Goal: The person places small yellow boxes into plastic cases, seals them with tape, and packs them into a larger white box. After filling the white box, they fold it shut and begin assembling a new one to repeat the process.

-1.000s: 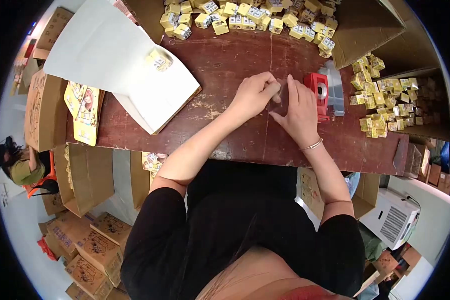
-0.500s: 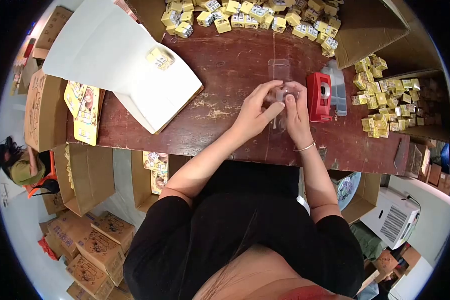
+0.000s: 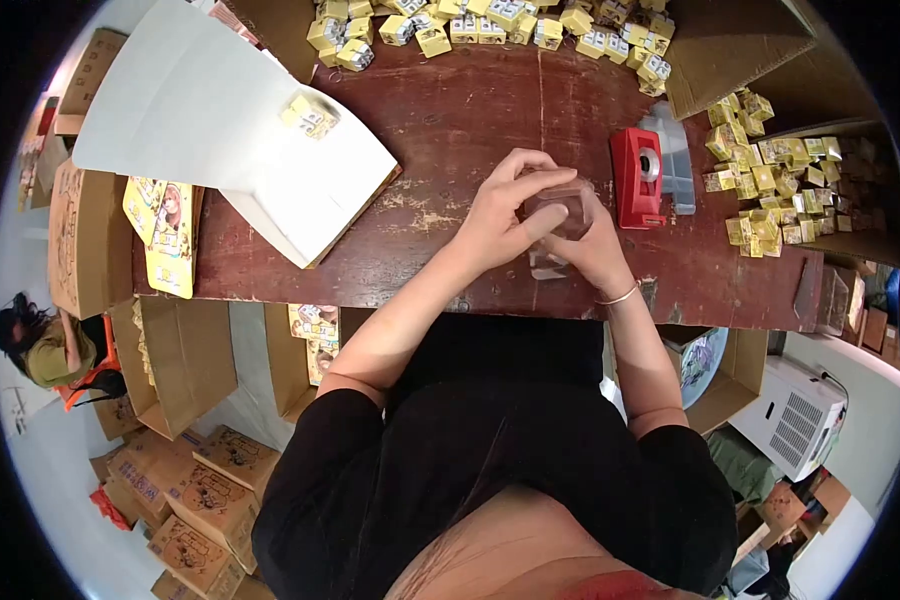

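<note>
A clear plastic box [image 3: 573, 200] is held between my two hands above the dark red table [image 3: 440, 150]. My left hand [image 3: 510, 212] has its fingers around the left side of the box, with the thumb lying across it. On the right side, my right hand [image 3: 594, 240] grips the same box, its fingers partly hidden behind the plastic. A clear flap hangs below, near the table's front edge. The red tape dispenser [image 3: 634, 178] stands just right of my right hand, beside a translucent plastic tray [image 3: 676, 165].
Small yellow boxes [image 3: 505, 22] lie along the back; more fill a carton [image 3: 790, 190] at right. A white open box [image 3: 300, 170] holding a yellow pack stands left, near yellow printed packages [image 3: 175, 235]. Another person [image 3: 50, 345] sits far left. Cartons [image 3: 205, 500] are stacked lower left.
The clear box has turned in my hands; its flap that pointed away now shows on the near side. My left fingers have shifted over its top. The view has moved slightly.
</note>
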A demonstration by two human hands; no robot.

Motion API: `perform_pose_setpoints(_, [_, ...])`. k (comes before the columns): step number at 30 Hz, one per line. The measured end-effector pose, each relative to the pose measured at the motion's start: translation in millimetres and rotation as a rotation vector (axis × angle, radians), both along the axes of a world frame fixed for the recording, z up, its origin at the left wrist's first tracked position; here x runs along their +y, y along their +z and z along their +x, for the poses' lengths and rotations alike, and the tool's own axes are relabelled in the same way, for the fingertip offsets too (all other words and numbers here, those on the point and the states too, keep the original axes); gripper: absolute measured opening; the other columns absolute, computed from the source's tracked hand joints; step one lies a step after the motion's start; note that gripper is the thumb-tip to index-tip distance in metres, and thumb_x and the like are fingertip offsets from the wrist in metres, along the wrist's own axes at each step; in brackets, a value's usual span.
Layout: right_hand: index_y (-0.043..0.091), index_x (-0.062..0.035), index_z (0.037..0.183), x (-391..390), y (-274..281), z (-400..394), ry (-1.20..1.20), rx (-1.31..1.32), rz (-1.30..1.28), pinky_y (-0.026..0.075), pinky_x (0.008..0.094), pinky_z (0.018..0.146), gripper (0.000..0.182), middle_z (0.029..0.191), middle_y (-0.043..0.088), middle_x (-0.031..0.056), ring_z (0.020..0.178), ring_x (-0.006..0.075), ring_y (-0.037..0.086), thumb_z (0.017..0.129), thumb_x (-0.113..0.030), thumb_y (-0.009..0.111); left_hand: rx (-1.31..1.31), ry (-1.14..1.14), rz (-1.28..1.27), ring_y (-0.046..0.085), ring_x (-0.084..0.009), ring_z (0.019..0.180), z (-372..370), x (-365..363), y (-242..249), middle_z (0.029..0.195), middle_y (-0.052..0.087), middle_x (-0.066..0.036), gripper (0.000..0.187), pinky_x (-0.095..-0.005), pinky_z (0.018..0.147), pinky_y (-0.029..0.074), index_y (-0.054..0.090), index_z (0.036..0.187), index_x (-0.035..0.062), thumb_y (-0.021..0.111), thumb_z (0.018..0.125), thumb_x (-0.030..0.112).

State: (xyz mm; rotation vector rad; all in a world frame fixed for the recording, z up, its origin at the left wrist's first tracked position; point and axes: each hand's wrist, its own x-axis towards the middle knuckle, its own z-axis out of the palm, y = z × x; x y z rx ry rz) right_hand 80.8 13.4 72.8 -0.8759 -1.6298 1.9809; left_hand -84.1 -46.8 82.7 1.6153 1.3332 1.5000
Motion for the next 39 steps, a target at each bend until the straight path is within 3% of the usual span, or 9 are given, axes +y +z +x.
perform_pose_setpoints(5, [0.043, -0.0048, 0.128, -10.9, 3.9, -7.1, -0.216, -0.257, 0.568, 0.053, 0.0338, 0.087, 0.068, 0.114, 0.063, 0.0137, 0.104, 0.0196, 0.064, 0.071, -0.01, 0.079, -0.146, -0.055, -0.103, 0.059, -0.0248, 0.116, 7.4, 2.9, -1.9, 0.13, 0.057, -0.014, 0.035, -0.0339, 0.097, 0.048, 0.067, 0.119, 0.0051, 0.065, 0.084, 0.005])
perform_pose_setpoints(8, [0.043, -0.0046, 0.127, -12.5, 5.4, -7.4, -0.239, -0.26, 0.604, 0.053, 0.035, 0.088, 0.07, 0.114, 0.062, 0.0156, 0.107, 0.0215, 0.064, 0.069, -0.012, 0.082, -0.082, 0.02, -0.06, 0.062, -0.0249, 0.112, 8.5, 4.8, -1.6, 0.125, 0.062, -0.014, 0.032, -0.0352, 0.093, 0.051, 0.069, 0.115, 0.0051, 0.065, 0.084, 0.003])
perform_pose_setpoints(20, [0.042, -0.0048, 0.128, -7.3, 3.4, -1.2, -0.22, -0.138, 0.542, 0.053, 0.0354, 0.088, 0.076, 0.115, 0.062, 0.0129, 0.105, 0.022, 0.063, 0.066, -0.014, 0.085, -0.088, -0.041, -0.08, 0.064, -0.0229, 0.109, 4.0, 10.6, 18.3, 0.119, 0.067, -0.014, 0.025, -0.0327, 0.091, 0.052, 0.072, 0.11, 0.0052, 0.067, 0.085, 0.004])
perform_pose_setpoints(23, [0.042, -0.0049, 0.127, -9.7, 13.0, 0.9, -0.178, -0.182, 0.399, 0.052, 0.0347, 0.089, 0.075, 0.116, 0.06, 0.0127, 0.106, 0.0219, 0.062, 0.066, -0.014, 0.085, -0.355, -0.031, -0.232, 0.066, -0.0269, 0.105, 6.3, 11.6, 23.7, 0.112, 0.069, -0.015, 0.021, -0.0365, 0.091, 0.052, 0.075, 0.103, 0.0067, 0.07, 0.083, 0.009])
perform_pose_setpoints(26, [0.043, -0.005, 0.127, -10.5, 13.6, -1.4, -0.211, -0.164, 0.531, 0.051, 0.0333, 0.088, 0.074, 0.117, 0.059, 0.0125, 0.106, 0.0211, 0.061, 0.067, -0.013, 0.084, -0.108, 0.037, -0.065, 0.067, -0.0291, 0.102, 9.7, 14.2, 21.5, 0.109, 0.07, -0.015, 0.02, -0.038, 0.091, 0.052, 0.075, 0.102, 0.0054, 0.07, 0.082, 0.009])
perform_pose_setpoints(28, [0.042, -0.0051, 0.127, -8.2, 7.6, 0.7, -0.212, -0.125, 0.521, 0.051, 0.033, 0.087, 0.073, 0.117, 0.059, 0.012, 0.105, 0.02, 0.061, 0.067, -0.013, 0.084, 0.088, 0.006, 0.048, 0.063, -0.028, 0.111, 8.6, 14.9, 19.7, 0.121, 0.066, -0.014, 0.025, -0.0381, 0.096, 0.049, 0.072, 0.109, 0.0055, 0.067, 0.085, 0.006])
perform_pose_setpoints(35, [0.04, -0.0054, 0.13, -7.9, 17.3, 9.0, -0.184, -0.099, 0.303, 0.051, 0.0319, 0.086, 0.075, 0.119, 0.057, 0.0098, 0.108, 0.0173, 0.057, 0.069, -0.015, 0.083, 0.192, -0.002, 0.153, 0.059, -0.0332, 0.116, 18.4, 9.7, 14.3, 0.128, 0.062, -0.015, 0.033, -0.0417, 0.099, 0.046, 0.069, 0.115, 0.0068, 0.069, 0.082, 0.008])
perform_pose_setpoints(38, [0.039, -0.0056, 0.132, -7.7, 11.0, 9.0, -0.162, -0.092, 0.483, 0.05, 0.0323, 0.088, 0.078, 0.121, 0.056, 0.01, 0.109, 0.0176, 0.057, 0.069, -0.017, 0.084, 0.2, -0.072, 0.143, 0.059, -0.0321, 0.116, 15.2, 10.1, 13.0, 0.126, 0.062, -0.014, 0.032, -0.0412, 0.098, 0.047, 0.07, 0.113, 0.0063, 0.069, 0.081, 0.006])
perform_pose_setpoints(39, [0.039, -0.0054, 0.133, -9.1, 15.6, 16.5, -0.083, -0.041, 0.152, 0.048, 0.0333, 0.093, 0.078, 0.123, 0.054, 0.0099, 0.111, 0.0182, 0.055, 0.071, -0.018, 0.083, 0.145, -0.164, 0.044, 0.059, -0.0311, 0.116, 12.5, 10.2, 16.5, 0.127, 0.062, -0.014, 0.031, -0.0407, 0.098, 0.047, 0.071, 0.112, 0.0062, 0.068, 0.081, 0.004])
